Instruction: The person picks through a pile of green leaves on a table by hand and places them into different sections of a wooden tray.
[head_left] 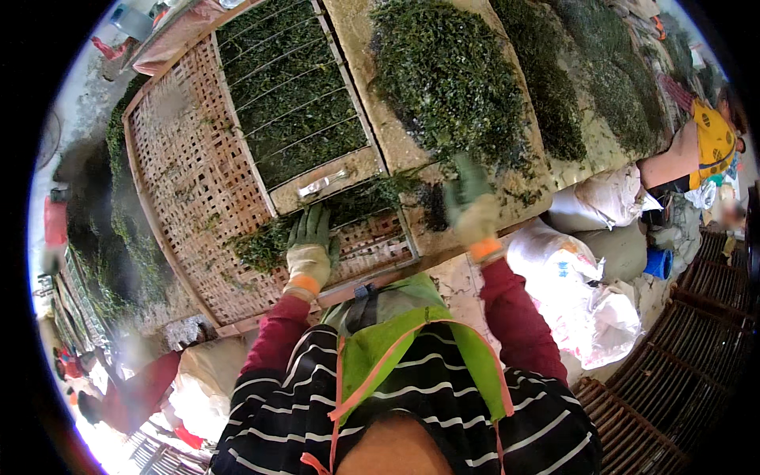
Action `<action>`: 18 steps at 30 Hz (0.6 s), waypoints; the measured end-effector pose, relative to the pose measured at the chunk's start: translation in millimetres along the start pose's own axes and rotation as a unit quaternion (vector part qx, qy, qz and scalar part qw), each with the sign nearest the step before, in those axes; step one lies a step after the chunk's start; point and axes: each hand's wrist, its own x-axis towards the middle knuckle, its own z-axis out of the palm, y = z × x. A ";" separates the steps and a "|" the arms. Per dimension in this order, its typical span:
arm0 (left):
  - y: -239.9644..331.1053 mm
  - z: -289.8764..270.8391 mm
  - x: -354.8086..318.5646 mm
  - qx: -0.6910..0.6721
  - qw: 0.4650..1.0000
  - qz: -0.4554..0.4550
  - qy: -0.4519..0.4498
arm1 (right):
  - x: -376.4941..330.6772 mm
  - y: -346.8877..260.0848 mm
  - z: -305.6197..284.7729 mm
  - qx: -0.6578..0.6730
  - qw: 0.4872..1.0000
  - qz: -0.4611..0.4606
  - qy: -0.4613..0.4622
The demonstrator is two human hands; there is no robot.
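My left hand point(311, 245), in a glove with grey-green fingers and a pale back, lies stretched out on loose dark green leafy bits point(264, 244). Under it is a woven bamboo tray point(186, 123) with a wooden rim. A wooden frame point(289, 188) with thin cross bars rests on the tray, just beyond those fingers, over a bed of the same green stuff point(289, 87). My right hand point(473, 202), gloved alike and somewhat blurred, reaches with extended fingers to the near edge of a large green heap point(447, 75) on a stained board point(518, 178).
More green heaps point(609, 71) lie along the bench to the right. White sacks point(566, 273) and a blue container point(658, 263) stand below it. Slatted racks point(673, 356) fill the lower right. A person in a yellow top point(712, 136) is at the far right.
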 end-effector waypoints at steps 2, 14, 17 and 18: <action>2.8 4.2 2.5 0.016 0.999 -0.025 -0.018 | 28.6 57.1 -18.0 0.001 0.997 0.057 0.052; 84.6 -7.9 58.2 0.044 0.993 0.081 -0.072 | 166.0 109.7 -97.9 0.429 0.879 0.201 0.057; 87.2 -5.6 60.5 0.044 0.994 0.083 -0.049 | 159.3 13.2 -145.7 0.288 0.955 0.014 0.078; 88.1 -5.7 59.3 0.042 0.995 0.087 -0.032 | 155.7 -13.3 -155.4 0.312 0.949 -0.012 0.053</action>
